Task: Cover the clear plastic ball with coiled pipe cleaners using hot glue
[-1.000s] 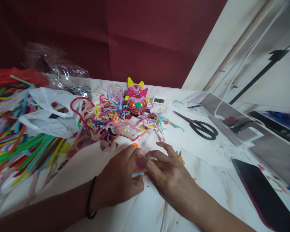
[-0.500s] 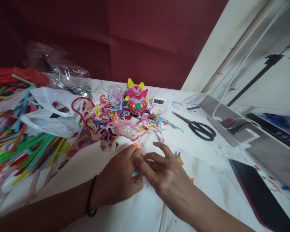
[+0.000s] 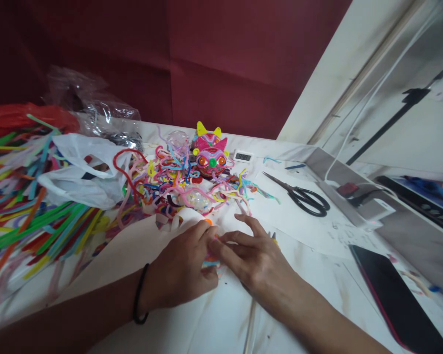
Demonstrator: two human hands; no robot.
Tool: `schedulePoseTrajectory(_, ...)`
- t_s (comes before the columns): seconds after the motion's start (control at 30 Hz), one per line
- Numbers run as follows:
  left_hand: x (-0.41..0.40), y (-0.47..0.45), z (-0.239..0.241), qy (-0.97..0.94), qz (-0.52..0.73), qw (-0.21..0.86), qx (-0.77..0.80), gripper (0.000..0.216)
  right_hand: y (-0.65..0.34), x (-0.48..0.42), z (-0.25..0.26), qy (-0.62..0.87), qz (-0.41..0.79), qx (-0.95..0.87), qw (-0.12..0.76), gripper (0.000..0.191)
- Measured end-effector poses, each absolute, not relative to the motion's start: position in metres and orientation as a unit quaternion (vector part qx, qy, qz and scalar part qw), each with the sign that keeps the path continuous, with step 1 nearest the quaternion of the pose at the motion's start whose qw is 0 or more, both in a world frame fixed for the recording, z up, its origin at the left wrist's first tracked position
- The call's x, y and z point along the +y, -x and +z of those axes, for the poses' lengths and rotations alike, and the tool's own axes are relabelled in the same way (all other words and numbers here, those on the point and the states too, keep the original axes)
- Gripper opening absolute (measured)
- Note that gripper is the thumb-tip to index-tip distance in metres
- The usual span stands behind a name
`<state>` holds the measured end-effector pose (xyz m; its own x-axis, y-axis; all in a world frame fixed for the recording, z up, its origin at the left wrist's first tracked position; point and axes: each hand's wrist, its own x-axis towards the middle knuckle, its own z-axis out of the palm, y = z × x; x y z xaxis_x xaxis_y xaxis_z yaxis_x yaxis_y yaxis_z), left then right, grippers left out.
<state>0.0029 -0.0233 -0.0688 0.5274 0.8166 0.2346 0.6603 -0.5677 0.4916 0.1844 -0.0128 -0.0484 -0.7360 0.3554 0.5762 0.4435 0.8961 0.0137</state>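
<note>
My left hand (image 3: 180,268), with a black band on its wrist, is closed around a small colourful craft piece (image 3: 211,264). Blue, orange and pinkish bits of the piece peek out between the fingers; the rest is hidden. Close against it from the other side, my right hand (image 3: 260,263) pinches at the same piece with thumb and forefinger, its other fingers loosely bent. An orange round bit (image 3: 208,222) shows just above the left fingers. Under the left wrist lies a white paper sheet (image 3: 133,246). Metal tips of a yellow-handled tool (image 3: 274,237) poke out behind the right hand.
Pipe cleaners (image 3: 59,226) spread over the left side, beside a white plastic bag (image 3: 84,172). Behind the hands sit a tangled pile of cut pipe cleaners (image 3: 162,182) and a painted animal-head figure (image 3: 211,157). Black-handled scissors (image 3: 302,196) and a phone (image 3: 395,295) lie right.
Both hands stay together at nearly the same spot. Slightly more of the craft piece shows below the fingers. Less of the yellow-handled tool shows behind my right hand.
</note>
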Motion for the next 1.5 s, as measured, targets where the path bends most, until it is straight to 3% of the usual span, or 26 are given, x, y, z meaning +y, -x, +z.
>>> schedulePoseTrajectory(0.7,-0.023,-0.003,-0.068,-0.856,0.224,0.185,0.428,0.038,-0.184,-0.015,-0.051,0.216,-0.071,-0.927,0.299,0.016)
schedulePoseTrajectory(1.5,-0.023,0.001,-0.065,-0.873,0.2,0.157,0.416,0.048,-0.195,-0.016,-0.058,0.228,-0.067,-0.93,0.28,0.031)
